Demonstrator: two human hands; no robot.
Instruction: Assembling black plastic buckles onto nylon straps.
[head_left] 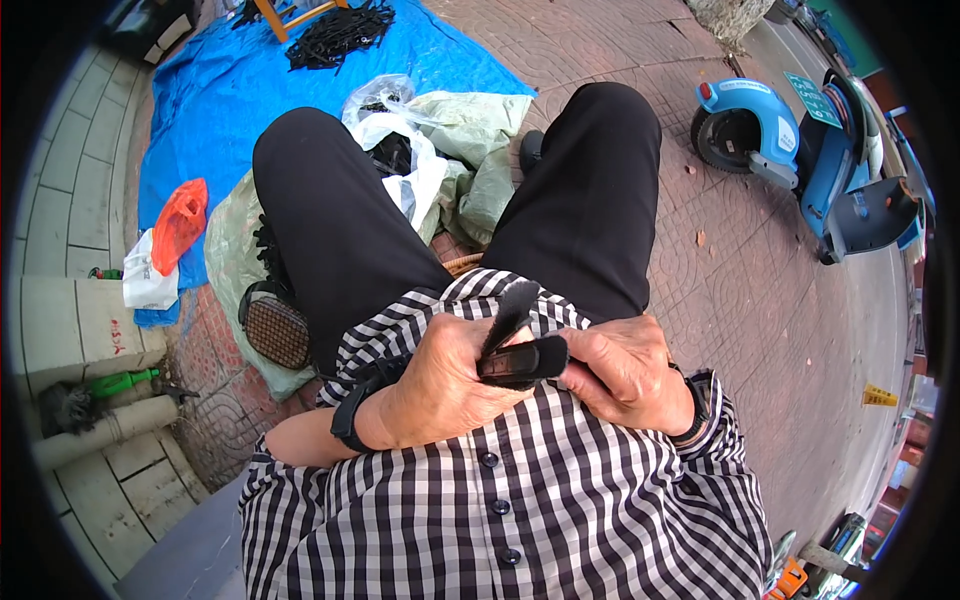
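My left hand is closed around a bundle of flat black straps, held against my checked shirt above my lap. One strap end sticks up past my fingers. My right hand grips the right end of the same straps, its fingers curled under them. Both wrists wear a dark band. My legs in black trousers stretch forward from under my hands.
A blue tarp on the brick paving carries a pile of black straps. Green and white sacks lie between my knees. An orange bag lies left, a woven basket by my left thigh, a blue scooter right.
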